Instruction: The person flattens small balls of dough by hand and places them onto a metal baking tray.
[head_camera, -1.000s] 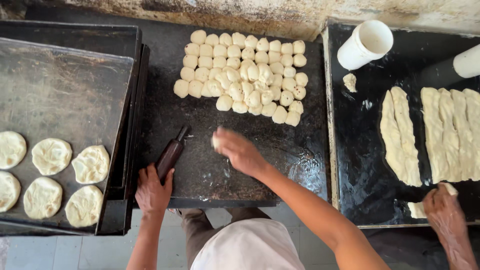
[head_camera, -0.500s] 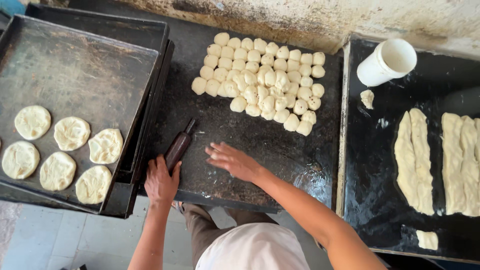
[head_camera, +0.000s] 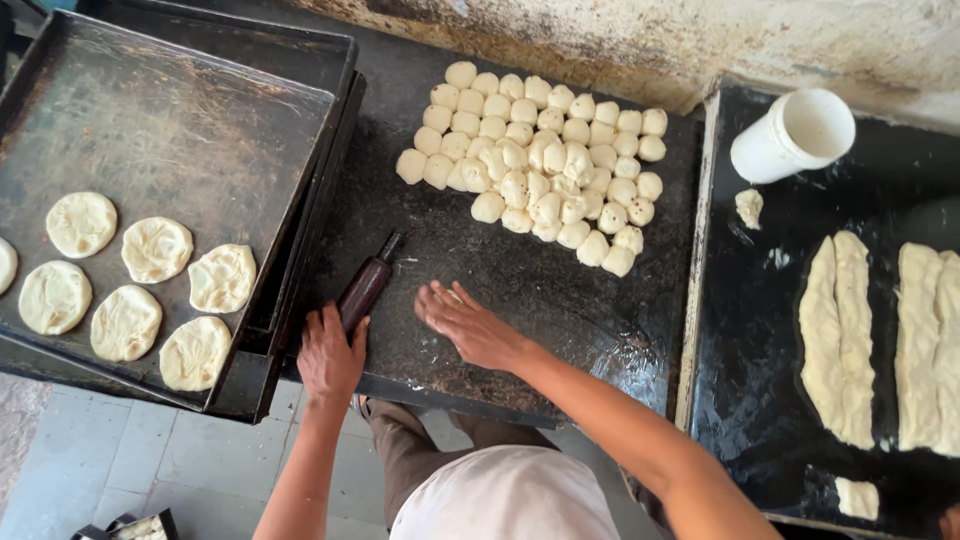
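A dark rolling pin is gripped at its near end by the left hand on the black table. The right hand is laid open and flat beside it. Dough balls are piled farther back. Flat dough rounds are kept on the tray.

A dark, worn metal worktop carries the work. A tight cluster of small pale dough balls sits toward its far edge, right of centre. A slim dark wooden rolling pin lies tilted near the near left corner. Stacked black metal baking trays overlap the left edge; six flattened pale dough rounds lie on the top tray. To the right, a second black surface holds a white plastic cup tipped on its side, a small dough scrap and long dough strips.
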